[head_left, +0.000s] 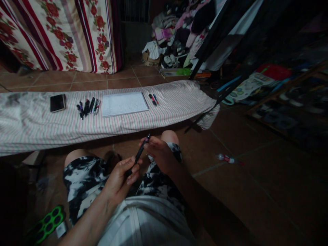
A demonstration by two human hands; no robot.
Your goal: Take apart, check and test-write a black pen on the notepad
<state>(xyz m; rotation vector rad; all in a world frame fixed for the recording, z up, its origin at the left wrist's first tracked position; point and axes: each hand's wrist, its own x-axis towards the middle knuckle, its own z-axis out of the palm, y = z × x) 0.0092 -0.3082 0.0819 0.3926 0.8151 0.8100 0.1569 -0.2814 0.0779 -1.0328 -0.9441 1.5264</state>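
Note:
A dark pen (140, 152) slants up and to the right above my lap. My left hand (120, 178) is closed round its lower part, thumb along the barrel. Near the upper end, the fingers of my right hand (161, 152) pinch the same pen, partly hiding its side. Beyond my knees, a spiral notebook (124, 104) lies open on a striped cloth (112, 128) over a long, narrow surface. Several pens and markers (88, 107) lie left of the notebook, and a few more pens (153, 99) lie to its right.
A phone (57, 103) rests at the left on the cloth. On the tiled floor to the right lies a plastic bottle (225, 158). A green object with round holes (51, 220) is at lower left. Clothes (176, 34) are heaped behind, beside a floral curtain (58, 34).

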